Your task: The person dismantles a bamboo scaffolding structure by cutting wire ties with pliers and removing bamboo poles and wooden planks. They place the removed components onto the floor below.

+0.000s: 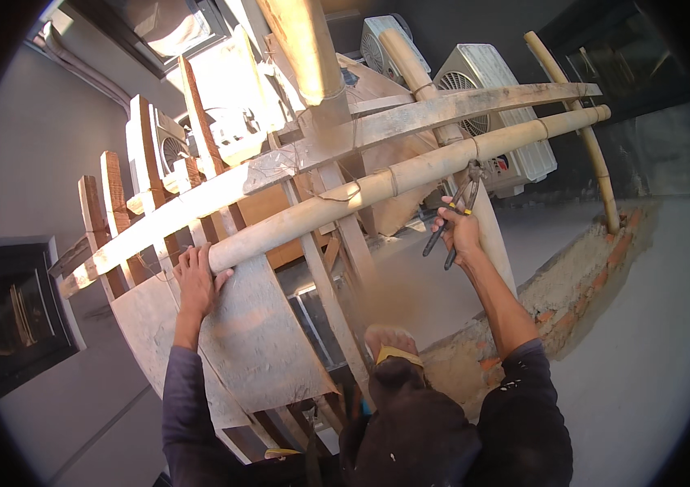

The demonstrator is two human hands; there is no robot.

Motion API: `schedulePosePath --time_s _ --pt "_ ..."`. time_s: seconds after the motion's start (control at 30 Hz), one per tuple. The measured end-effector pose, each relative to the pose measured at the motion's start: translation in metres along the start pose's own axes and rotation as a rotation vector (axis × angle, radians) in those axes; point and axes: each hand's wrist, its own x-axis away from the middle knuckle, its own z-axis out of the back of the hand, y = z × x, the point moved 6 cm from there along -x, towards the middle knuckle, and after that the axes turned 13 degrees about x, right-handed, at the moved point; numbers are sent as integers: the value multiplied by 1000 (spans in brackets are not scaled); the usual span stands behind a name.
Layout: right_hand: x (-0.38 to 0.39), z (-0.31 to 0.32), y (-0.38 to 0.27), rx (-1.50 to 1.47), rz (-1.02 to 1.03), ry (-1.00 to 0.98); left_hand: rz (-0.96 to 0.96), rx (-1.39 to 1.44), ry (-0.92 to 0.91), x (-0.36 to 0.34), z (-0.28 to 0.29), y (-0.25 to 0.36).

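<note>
At the far left a dark-framed window (16, 316) sits in the grey wall, and nearer you several rough wooden posts (114, 207) stand up in a row. A long pale plank (223, 188) crosses in front of them, rising toward the right. Your left hand (196, 284) rests at the near end of the long bamboo pole (304, 213), fingers bent and thumb spread to the right; whether it grips the pole, you can't tell from here. Below that hand lies a wide, dusty sheet of board (260, 333). The bamboo pole runs just below the plank, up to the right. Low in the middle, your foot (390, 338) shows in a sandal with a yellow strap. Right of it, your right hand (463, 231) is closed around the dark handles of the pliers (467, 195), whose head points up to the underside of the bamboo pole, beside a thick upright pole (495, 239); the bite of the tip is too small to make out. Behind stands a white air conditioner unit (536, 158). Farther right, another bamboo upright (597, 166) stands by a ledge of broken brick (588, 304).
</note>
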Motion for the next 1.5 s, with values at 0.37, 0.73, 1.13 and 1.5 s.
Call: schedulePosePath --time_s 0.37,0.73,1.13,1.5 --pt "-48 -34 44 -34 296 310 3 -19 9 1 5 2" --pt "-98 -83 118 392 58 30 -15 29 23 -1 7 7" --pt "32 101 171 650 -461 337 -64 67 64 2 6 8" --pt "85 85 80 1493 -28 -54 -87 177 167 12 18 19"
